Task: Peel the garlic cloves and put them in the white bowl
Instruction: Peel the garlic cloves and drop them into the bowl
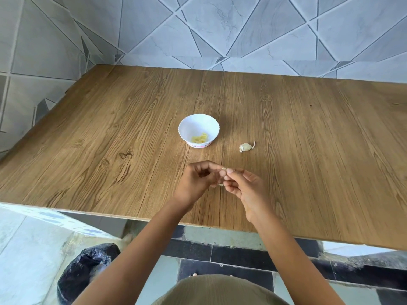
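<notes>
You have a wood-grain table (308, 128) filling the middle of the frame, with grey marbled wall tiles (220, 29) across the top. At lower left sits a bin lined with a black bag (88, 267). Dark floor tiles (220, 256) run below the table's near edge.

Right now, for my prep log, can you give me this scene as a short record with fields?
left grip: pinches a clove above the table
right grip: pinches the same clove
bowl: white, upright, peeled garlic inside
loose garlic: on the table, right of the bowl, not touching it
floor: bin with black bag, lower left
stage: peeling; clove not yet in bowl
</notes>
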